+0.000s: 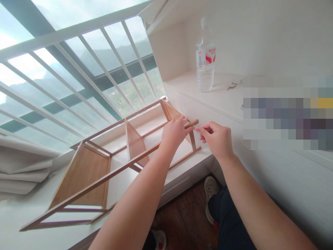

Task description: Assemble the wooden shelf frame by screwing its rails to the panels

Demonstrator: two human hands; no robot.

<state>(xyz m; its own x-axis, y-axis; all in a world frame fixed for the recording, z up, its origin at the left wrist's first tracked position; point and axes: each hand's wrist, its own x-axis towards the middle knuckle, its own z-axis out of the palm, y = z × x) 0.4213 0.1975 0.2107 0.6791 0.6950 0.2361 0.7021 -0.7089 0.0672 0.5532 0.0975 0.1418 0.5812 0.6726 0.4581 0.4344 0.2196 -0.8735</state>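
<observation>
- Wooden shelf frame (104, 179), 1: lying on its side along the white window ledge (18, 208), beneath both hands.
- Panels set in the frame, 3 visible: left panel (85, 173), largest in view; middle panel (135, 142); right panel (171, 109), partly hidden behind the left hand.
- Hands, 2. Left hand (174, 132): grip closed over the near rail of the frame, close to its right end; fingertips partly hidden.
- Right hand (217, 139): grip pinched, thumb against forefinger, on a small metal piece (195, 126) at the same rail end; mostly covered, too small to identify.
- Forearms, 2: cut off at the lower edge.
- Plastic bottle (205, 73), 1: clear, red-and-white label, upright on the white tabletop (182, 81); lettering hard to read.
- Small screws (232, 86), a few, in a loose cluster beside the bottle; overlapping, not countable with certainty.
- Pixelated block at right: contents unreadable.
- White railing (78, 30), 1, in front of the window; cut off at left.
- Grey curtain (26, 166), 1: cut off by the left edge.
- Shoes, 2: right shoe (212, 191), partly covered by dark trousers (229, 215); left shoe (160, 239), cut off below.
- Dark wooden floor (186, 217): visible in part only.
</observation>
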